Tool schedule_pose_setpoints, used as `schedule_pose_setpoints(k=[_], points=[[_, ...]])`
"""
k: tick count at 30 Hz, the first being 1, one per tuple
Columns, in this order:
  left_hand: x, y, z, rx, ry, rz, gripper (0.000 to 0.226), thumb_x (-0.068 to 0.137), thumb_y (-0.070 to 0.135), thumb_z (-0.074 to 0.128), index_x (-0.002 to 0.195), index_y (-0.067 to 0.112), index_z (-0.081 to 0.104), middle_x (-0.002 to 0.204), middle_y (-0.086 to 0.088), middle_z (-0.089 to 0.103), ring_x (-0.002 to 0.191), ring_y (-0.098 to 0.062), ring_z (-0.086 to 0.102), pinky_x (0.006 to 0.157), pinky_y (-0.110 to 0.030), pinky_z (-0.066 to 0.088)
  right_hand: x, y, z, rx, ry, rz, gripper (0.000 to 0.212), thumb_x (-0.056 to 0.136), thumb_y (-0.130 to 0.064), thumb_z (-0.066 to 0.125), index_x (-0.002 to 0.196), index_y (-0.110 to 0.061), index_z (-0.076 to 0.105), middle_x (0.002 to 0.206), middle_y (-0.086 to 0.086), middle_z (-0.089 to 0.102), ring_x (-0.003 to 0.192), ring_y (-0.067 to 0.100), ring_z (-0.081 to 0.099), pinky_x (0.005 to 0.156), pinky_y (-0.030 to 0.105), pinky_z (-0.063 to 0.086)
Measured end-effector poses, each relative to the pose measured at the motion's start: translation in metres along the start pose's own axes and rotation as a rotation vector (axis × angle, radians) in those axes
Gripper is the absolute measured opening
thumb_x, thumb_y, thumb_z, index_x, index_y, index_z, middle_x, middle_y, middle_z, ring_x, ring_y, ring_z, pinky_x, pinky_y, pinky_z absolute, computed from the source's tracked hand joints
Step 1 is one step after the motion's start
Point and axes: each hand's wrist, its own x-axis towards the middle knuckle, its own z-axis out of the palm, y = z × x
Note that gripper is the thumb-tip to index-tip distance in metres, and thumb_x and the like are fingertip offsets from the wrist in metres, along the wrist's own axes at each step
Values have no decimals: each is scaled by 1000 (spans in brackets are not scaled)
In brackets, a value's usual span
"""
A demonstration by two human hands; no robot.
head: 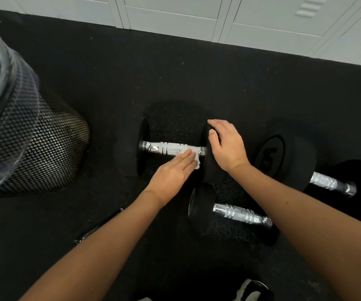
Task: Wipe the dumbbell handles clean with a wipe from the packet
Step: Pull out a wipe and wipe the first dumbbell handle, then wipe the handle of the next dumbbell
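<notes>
A black dumbbell with a chrome handle point(166, 148) lies across the black floor in the middle. My left hand point(173, 171) presses a white wipe point(197, 158) flat against the right end of that handle, fingers straight. My right hand point(226, 144) rests on top of the dumbbell's right head, fingers curled over it. A second dumbbell's handle point(241, 213) lies nearer me, partly under my right forearm. A third dumbbell marked 15 point(269, 158) lies at the right with its handle point(325, 181) showing. A dark packet point(94, 230) peeks out beside my left forearm.
A black mesh bin point(36, 144) with a clear plastic liner stands at the left. White lockers point(251, 22) run along the far edge of the floor. A black and white shoe point(250, 290) shows at the bottom.
</notes>
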Motion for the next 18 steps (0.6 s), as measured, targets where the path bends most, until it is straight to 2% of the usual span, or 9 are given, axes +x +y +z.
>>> schedule_pose_setpoints(k=[2,4,7,9,11,13,14,16,18], points=[[-3,5,-9,-74,-113,-63,61,60,-13,75,117,4,62,120,-11,64,104,-25,65,83,-30,55,1,-2,-3,-14,-58,20,42,97,-29,37,133,-11,49,135,1,51,128,14,41,109,27,31],[-4,8,-13,-261,-192,-285,53,79,-12,57,128,9,55,125,-8,58,105,-24,62,88,-31,51,5,-5,-10,-24,-180,78,44,98,-31,37,138,-13,42,144,0,42,137,13,30,113,27,22],[6,21,-33,-809,20,-771,27,91,-2,50,116,1,61,108,-11,59,97,-23,60,80,-31,56,4,-21,-34,121,-268,190,47,98,-34,40,141,-15,40,151,-4,32,143,11,17,113,24,12],[14,32,-50,-1210,88,-966,22,93,1,50,112,-2,60,102,-10,59,84,-17,61,62,-20,56,-11,-34,-52,209,-109,164,41,96,-33,46,132,-15,52,142,-4,45,134,11,36,110,22,25],[19,40,-59,-1365,67,-1005,18,93,5,52,107,2,62,96,-8,64,77,-12,60,55,-17,51,-34,-45,-65,288,-26,194,38,91,-36,53,122,-15,60,123,-6,57,115,9,52,96,19,42],[22,51,-64,-1430,77,-1006,12,92,7,54,99,10,63,89,-2,65,74,-9,58,56,-19,45,-55,-45,-75,428,-160,344,40,85,-44,60,117,-19,62,114,-8,62,105,8,58,88,17,45],[23,57,-65,-1459,82,-1005,10,92,7,54,95,13,63,87,0,65,73,-8,57,57,-20,43,-63,-42,-79,528,-280,438,39,83,-45,62,113,-21,62,112,-6,65,103,10,61,89,23,48],[25,67,-64,-1492,70,-988,11,91,7,57,89,16,63,82,2,64,71,-8,55,57,-21,41,-75,-33,-84,743,-455,581,25,85,-34,64,104,-18,64,107,4,69,97,18,67,89,33,52],[25,77,-59,-1429,57,-966,7,89,10,59,88,16,64,81,4,63,71,-6,53,57,-19,41,-82,-20,-86,924,-423,634,11,85,-16,64,95,-10,63,102,13,69,93,24,68,84,33,54]])
